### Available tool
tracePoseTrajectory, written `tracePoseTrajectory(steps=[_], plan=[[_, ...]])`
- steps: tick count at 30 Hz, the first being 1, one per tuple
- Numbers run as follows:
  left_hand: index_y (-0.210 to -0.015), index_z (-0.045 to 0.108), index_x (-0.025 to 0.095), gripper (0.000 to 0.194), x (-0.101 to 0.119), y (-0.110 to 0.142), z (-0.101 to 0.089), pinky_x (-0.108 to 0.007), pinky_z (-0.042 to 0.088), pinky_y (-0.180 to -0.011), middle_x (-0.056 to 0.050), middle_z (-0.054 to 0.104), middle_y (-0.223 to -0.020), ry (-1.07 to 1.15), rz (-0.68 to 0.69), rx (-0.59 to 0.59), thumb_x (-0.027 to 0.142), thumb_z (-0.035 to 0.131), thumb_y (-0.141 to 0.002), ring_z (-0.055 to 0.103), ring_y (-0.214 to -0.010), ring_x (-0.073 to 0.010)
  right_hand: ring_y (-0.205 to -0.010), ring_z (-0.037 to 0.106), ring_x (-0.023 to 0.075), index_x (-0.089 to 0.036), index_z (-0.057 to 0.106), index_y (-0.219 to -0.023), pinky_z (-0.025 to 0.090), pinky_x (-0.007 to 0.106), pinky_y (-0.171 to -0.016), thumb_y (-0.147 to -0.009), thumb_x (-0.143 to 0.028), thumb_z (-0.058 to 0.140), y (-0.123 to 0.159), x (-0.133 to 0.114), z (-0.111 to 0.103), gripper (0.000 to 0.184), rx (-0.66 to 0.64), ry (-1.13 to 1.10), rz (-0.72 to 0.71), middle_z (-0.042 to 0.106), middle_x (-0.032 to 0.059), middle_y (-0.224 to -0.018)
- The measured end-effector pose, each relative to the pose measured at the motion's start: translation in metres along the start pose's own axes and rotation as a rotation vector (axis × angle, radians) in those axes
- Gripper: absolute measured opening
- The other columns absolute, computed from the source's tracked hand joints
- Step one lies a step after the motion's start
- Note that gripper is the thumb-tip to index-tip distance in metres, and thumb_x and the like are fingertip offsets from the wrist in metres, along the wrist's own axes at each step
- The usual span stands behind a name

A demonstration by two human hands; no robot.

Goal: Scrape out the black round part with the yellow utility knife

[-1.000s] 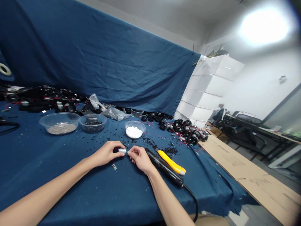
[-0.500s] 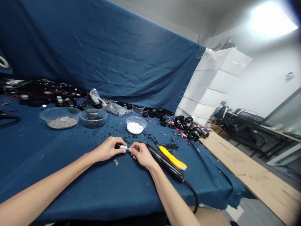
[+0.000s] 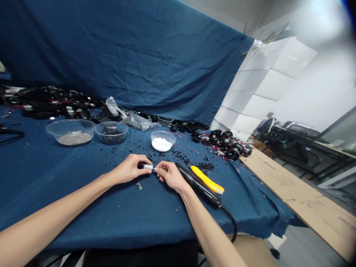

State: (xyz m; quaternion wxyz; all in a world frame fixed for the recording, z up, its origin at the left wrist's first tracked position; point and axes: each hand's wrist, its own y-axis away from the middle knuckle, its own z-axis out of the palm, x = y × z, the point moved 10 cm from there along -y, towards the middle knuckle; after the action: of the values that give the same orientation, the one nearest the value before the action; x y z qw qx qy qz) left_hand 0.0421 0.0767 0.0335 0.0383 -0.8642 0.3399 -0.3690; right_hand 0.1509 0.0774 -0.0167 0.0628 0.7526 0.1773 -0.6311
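Observation:
My left hand [image 3: 130, 170] holds a small silver motor [image 3: 148, 167] with a dark end, lying sideways between thumb and fingers. My right hand [image 3: 168, 175] is pinched close at the motor's right end; a tiny pale bit shows at its fingertips, too small to name. Just below my left hand, a small circuit board [image 3: 139, 186] rests over the blue cloth, with a bit of wire above it. To the right of my right hand lie a black corded tool [image 3: 198, 187] and a yellow-handled cutter [image 3: 207, 180].
Beyond my hands stands a clear bowl of white pieces [image 3: 162, 141]. Farther left are a bowl of metal bits [image 3: 72, 138] and a bowl of black parts [image 3: 111, 134]. Black bits are scattered on the cloth. Wired black parts [image 3: 230, 144] heap at the back right, near white boxes [image 3: 258, 85].
The camera view has tilted slightly, shifting the scene. Both hands keep their hold at the motor. The circuit board below has turned a little.

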Motion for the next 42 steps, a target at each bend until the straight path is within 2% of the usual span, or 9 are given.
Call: tracePoseTrajectory(steps=[8,14,18,22,27,31,33,38,42], plan=[[-0.103,0.068,0.019,0.027,0.0,0.001,-0.005,-0.026,0.046,-0.077,-0.003,0.073,-0.095,-0.151,-0.019,-0.03,0.029,0.068,-0.078,0.067,-0.086,-0.0199,-0.057,0.056,0.0123,-0.012,0.065,-0.089,0.048,0.024,-0.054,-0.083,-0.026,0.055,0.0,-0.004,0.0,0.018,-0.001,0.118,0.006,0.061,0.0017,-0.07],[-0.129,0.052,0.019,0.057,0.005,0.003,-0.004,-0.027,0.048,-0.082,-0.003,0.07,-0.098,-0.102,-0.021,-0.009,0.018,0.068,-0.074,0.066,-0.089,-0.0185,-0.091,0.06,0.0208,-0.019,0.068,-0.106,0.045,0.031,-0.081,-0.072,-0.015,0.066,0.011,-0.033,0.007,0.034,0.114,0.4,-0.176,0.067,0.0069,-0.102],[-0.135,0.046,0.022,0.065,0.017,0.005,-0.004,-0.028,0.05,-0.086,-0.005,0.064,-0.117,-0.067,0.037,0.028,0.011,0.065,-0.074,0.066,-0.091,-0.0165,-0.087,0.061,0.0252,-0.019,0.071,-0.095,0.04,0.037,-0.085,-0.072,-0.017,0.068,0.015,-0.039,0.012,0.023,0.135,0.505,-0.21,0.07,0.0077,-0.092],[-0.131,0.051,0.023,0.052,0.038,0.007,-0.01,-0.038,0.042,-0.101,-0.008,0.06,-0.129,-0.192,0.158,0.136,0.017,0.064,-0.081,0.056,-0.117,-0.024,-0.082,0.063,0.0242,-0.019,0.071,-0.096,0.043,0.035,-0.081,-0.075,-0.018,0.065,0.012,-0.036,0.002,0.022,0.205,0.469,-0.175,0.072,0.0068,-0.087],[-0.101,0.064,0.017,0.015,0.075,0.029,-0.027,-0.032,0.047,-0.077,-0.005,0.07,-0.087,-0.317,0.362,0.459,0.016,0.052,-0.091,0.062,-0.08,-0.0181,-0.076,0.067,0.0207,-0.016,0.068,-0.099,0.049,0.027,-0.068,-0.077,-0.023,0.065,0.003,-0.027,-0.01,0.023,0.299,0.287,-0.124,0.073,0.0057,-0.084],[-0.086,0.065,0.018,0.017,0.1,0.042,0.002,-0.03,0.042,-0.064,-0.004,0.069,-0.073,-0.53,0.53,0.408,0.013,0.049,-0.091,0.059,-0.066,-0.017,-0.075,0.07,0.0214,-0.011,0.061,-0.097,0.052,0.027,-0.064,-0.078,-0.021,0.062,-0.003,-0.022,-0.014,0.021,0.344,0.195,-0.108,0.074,0.0102,-0.084],[-0.084,0.065,0.018,0.021,0.093,0.035,0.009,-0.03,0.041,-0.063,-0.004,0.069,-0.071,-0.569,0.436,0.355,0.018,0.046,-0.092,0.06,-0.064,-0.0179,-0.075,0.07,0.0213,-0.011,0.06,-0.094,0.053,0.026,-0.064,-0.079,-0.02,0.061,-0.002,-0.024,-0.014,0.018,0.356,0.197,-0.116,0.074,0.0109,-0.083],[-0.072,0.06,0.019,0.038,0.027,0.013,-0.006,-0.028,0.036,-0.056,-0.005,0.067,-0.065,-0.485,-0.19,0.273,0.046,0.044,-0.093,0.063,-0.061,-0.0216,-0.074,0.068,0.0202,-0.017,0.064,-0.093,0.048,0.026,-0.068,-0.077,-0.014,0.056,0.009,-0.036,-0.007,0.018,0.392,0.347,-0.174,0.072,0.0057,-0.081],[-0.075,0.059,0.02,0.03,0.014,0.01,-0.005,-0.026,0.035,-0.056,-0.003,0.067,-0.069,-0.396,-0.237,0.197,0.041,0.046,-0.092,0.064,-0.065,-0.0212,-0.073,0.066,0.0202,-0.02,0.063,-0.086,0.042,0.025,-0.066,-0.075,-0.013,0.057,0.014,-0.041,0.003,0.014,0.367,0.491,-0.207,0.071,0.0033,-0.078]])
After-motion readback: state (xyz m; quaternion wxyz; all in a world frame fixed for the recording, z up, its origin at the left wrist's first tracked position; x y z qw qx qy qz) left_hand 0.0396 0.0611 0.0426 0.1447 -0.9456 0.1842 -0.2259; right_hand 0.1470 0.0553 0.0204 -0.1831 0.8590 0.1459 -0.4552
